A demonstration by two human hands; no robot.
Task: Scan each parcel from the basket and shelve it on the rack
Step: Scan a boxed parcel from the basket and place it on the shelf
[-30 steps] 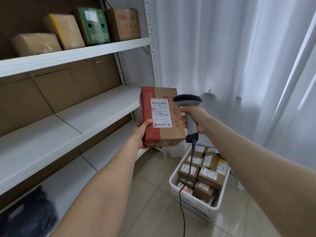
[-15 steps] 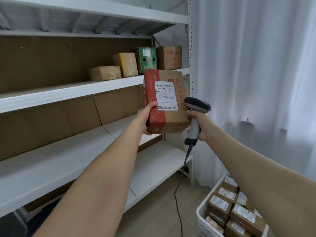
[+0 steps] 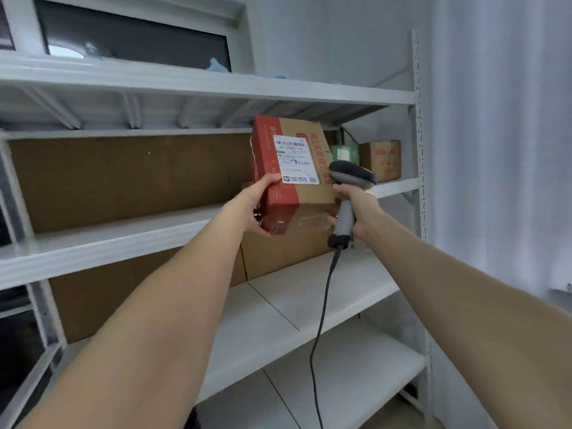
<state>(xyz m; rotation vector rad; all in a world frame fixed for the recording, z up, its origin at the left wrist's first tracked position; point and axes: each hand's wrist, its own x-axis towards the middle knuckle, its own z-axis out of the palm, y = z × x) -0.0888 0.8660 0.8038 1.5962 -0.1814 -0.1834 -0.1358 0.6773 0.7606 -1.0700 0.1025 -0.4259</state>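
Left hand (image 3: 258,209) grips the parcel (image 3: 294,178) at its lower-left corner, thumb on the front face beside the white label (image 3: 295,161), fingers wrapped underneath. Parcel is a red-and-brown carton, held up in the air and tilted a bit, label facing the camera, sitting in front of the rack (image 3: 418,193) between the top two shelves, about 12 o'clock from frame centre. Right hand (image 3: 356,209) is closed around the grey scanner (image 3: 351,181) handle, at 3 o'clock of the parcel and just beside its right edge; can't tell if the scanner head touches the carton. Black cable (image 3: 320,320) hangs from the handle toward 6 o'clock. At 2 o'clock of the scanner, a green box (image 3: 345,153) and a brown box (image 3: 383,161) stand on the upper shelf (image 3: 393,187), partly hidden behind the parcel. White curtain (image 3: 495,150) at 3 o'clock of the rack.
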